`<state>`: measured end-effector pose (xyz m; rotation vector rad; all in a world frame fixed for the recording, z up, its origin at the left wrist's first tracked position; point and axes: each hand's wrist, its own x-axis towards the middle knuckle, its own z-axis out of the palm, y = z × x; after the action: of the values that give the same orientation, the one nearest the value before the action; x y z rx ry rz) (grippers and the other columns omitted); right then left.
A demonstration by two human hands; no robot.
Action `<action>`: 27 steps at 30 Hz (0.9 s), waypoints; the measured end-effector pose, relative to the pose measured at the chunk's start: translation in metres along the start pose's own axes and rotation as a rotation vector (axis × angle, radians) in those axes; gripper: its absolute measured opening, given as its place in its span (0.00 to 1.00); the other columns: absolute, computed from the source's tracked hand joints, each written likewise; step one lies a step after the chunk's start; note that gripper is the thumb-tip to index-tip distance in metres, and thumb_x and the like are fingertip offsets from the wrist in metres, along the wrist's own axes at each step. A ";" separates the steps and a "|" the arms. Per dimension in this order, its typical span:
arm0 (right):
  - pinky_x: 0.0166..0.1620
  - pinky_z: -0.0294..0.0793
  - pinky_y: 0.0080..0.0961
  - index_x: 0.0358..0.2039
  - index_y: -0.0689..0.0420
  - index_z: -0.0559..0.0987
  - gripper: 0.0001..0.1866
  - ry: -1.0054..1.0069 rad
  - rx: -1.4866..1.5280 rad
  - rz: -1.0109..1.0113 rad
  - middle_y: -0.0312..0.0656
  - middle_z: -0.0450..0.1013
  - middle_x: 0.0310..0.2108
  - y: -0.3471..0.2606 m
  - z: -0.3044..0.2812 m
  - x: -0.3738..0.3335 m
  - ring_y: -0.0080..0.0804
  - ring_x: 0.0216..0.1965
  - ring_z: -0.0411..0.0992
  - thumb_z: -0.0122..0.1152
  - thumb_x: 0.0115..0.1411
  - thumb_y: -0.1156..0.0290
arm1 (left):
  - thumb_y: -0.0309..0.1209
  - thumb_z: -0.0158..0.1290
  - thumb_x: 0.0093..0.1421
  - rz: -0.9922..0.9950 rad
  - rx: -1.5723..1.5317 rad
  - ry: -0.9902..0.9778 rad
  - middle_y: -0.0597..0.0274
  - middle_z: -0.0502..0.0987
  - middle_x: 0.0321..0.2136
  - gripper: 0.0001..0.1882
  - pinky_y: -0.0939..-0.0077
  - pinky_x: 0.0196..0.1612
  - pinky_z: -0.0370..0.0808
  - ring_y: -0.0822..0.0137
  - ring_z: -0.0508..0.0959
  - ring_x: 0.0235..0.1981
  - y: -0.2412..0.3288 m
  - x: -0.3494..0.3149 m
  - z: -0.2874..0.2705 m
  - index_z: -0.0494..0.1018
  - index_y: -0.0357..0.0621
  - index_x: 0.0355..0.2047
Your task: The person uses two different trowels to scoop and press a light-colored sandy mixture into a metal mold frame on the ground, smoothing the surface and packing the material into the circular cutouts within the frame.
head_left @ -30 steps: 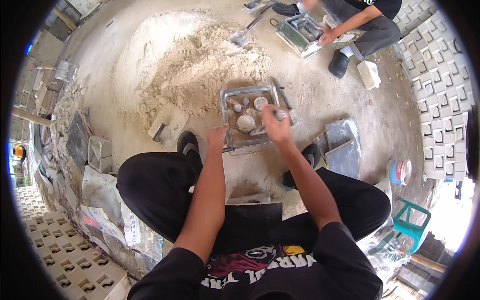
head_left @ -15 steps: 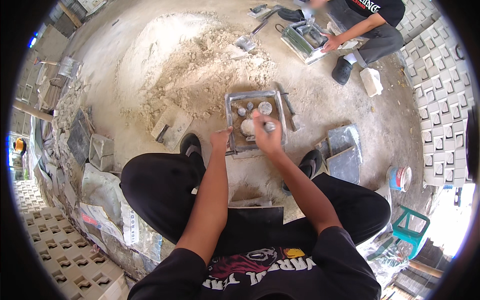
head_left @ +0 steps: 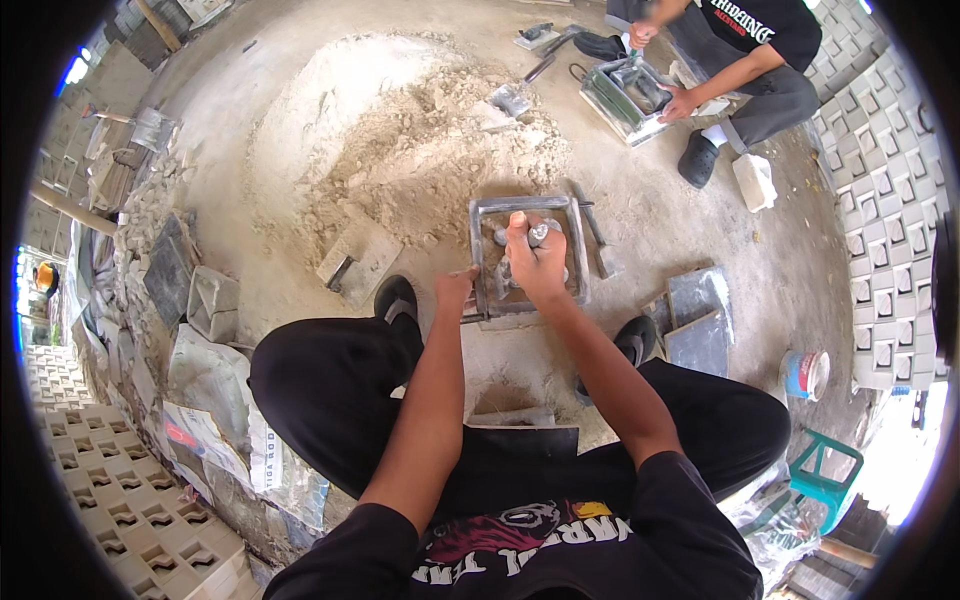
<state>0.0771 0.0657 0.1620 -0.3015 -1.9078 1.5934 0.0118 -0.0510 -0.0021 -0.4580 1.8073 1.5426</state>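
A rectangular grey frame mould (head_left: 522,204) lies on the ground between my feet, with sandy material and rounded grey lumps inside. My left hand (head_left: 456,290) is closed on its near left side, fingers at the rim. Above the inside of the mould my right hand (head_left: 537,265) is wrapped around a grey tool with a rounded, shiny end (head_left: 540,235). The tool's lower part is hidden by the hand, which also covers much of the mould's contents.
A heap of pale sand (head_left: 345,110) lies beyond the mould. At the far right a co-worker handles another mould (head_left: 615,110). Dark plates (head_left: 700,345), a paint bucket (head_left: 805,375) and a green stool (head_left: 828,480) stand right; a flat board (head_left: 360,258) lies left.
My right hand has shifted a little left and away from me over the mould, covering more of the lumps. My left hand stays at the rim. The co-worker's raised hand has come lower.
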 end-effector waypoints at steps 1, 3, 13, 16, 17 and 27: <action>0.20 0.56 0.19 0.18 0.57 0.67 0.21 0.020 -0.010 -0.027 0.27 0.61 0.14 -0.001 0.004 0.003 0.13 0.18 0.56 0.50 0.68 0.63 | 0.38 0.62 0.56 -0.022 -0.005 -0.006 0.59 0.78 0.28 0.15 0.65 0.29 0.79 0.61 0.79 0.26 0.002 0.001 -0.002 0.77 0.37 0.31; 0.19 0.56 0.18 0.17 0.57 0.67 0.22 0.008 0.020 -0.015 0.27 0.61 0.13 -0.018 0.014 0.004 0.12 0.17 0.56 0.50 0.68 0.63 | 0.38 0.62 0.56 -0.073 -0.027 0.014 0.59 0.78 0.27 0.14 0.65 0.30 0.80 0.61 0.79 0.27 -0.002 0.007 -0.010 0.77 0.37 0.32; 0.20 0.52 0.19 0.16 0.60 0.68 0.23 0.153 0.196 0.150 0.26 0.59 0.13 -0.008 0.032 -0.008 0.12 0.18 0.54 0.52 0.68 0.62 | 0.36 0.61 0.57 -0.112 -0.040 -0.003 0.56 0.78 0.29 0.15 0.62 0.33 0.80 0.59 0.80 0.30 -0.002 0.012 -0.012 0.77 0.35 0.36; 0.20 0.51 0.20 0.15 0.58 0.66 0.25 0.167 0.243 0.190 0.25 0.58 0.13 0.004 0.027 -0.006 0.12 0.17 0.53 0.52 0.68 0.61 | 0.37 0.61 0.56 -0.065 -0.107 0.009 0.57 0.78 0.26 0.16 0.63 0.30 0.80 0.60 0.79 0.26 -0.006 0.010 -0.004 0.77 0.34 0.35; 0.19 0.50 0.19 0.15 0.57 0.66 0.24 0.131 0.184 0.202 0.25 0.58 0.13 0.004 0.029 0.004 0.12 0.16 0.53 0.52 0.68 0.60 | 0.37 0.62 0.56 -0.046 -0.017 0.020 0.57 0.77 0.26 0.16 0.63 0.29 0.80 0.61 0.79 0.26 -0.006 0.013 -0.004 0.77 0.33 0.33; 0.17 0.51 0.19 0.13 0.55 0.68 0.25 0.203 0.182 0.190 0.28 0.61 0.11 0.008 0.026 0.056 0.13 0.14 0.56 0.53 0.67 0.59 | 0.39 0.62 0.54 -0.001 0.089 0.047 0.59 0.76 0.24 0.17 0.67 0.24 0.79 0.64 0.79 0.24 -0.008 0.017 -0.007 0.76 0.34 0.26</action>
<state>0.0161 0.0771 0.1707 -0.5583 -1.6079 1.7723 0.0037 -0.0570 -0.0192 -0.4562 1.9030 1.4553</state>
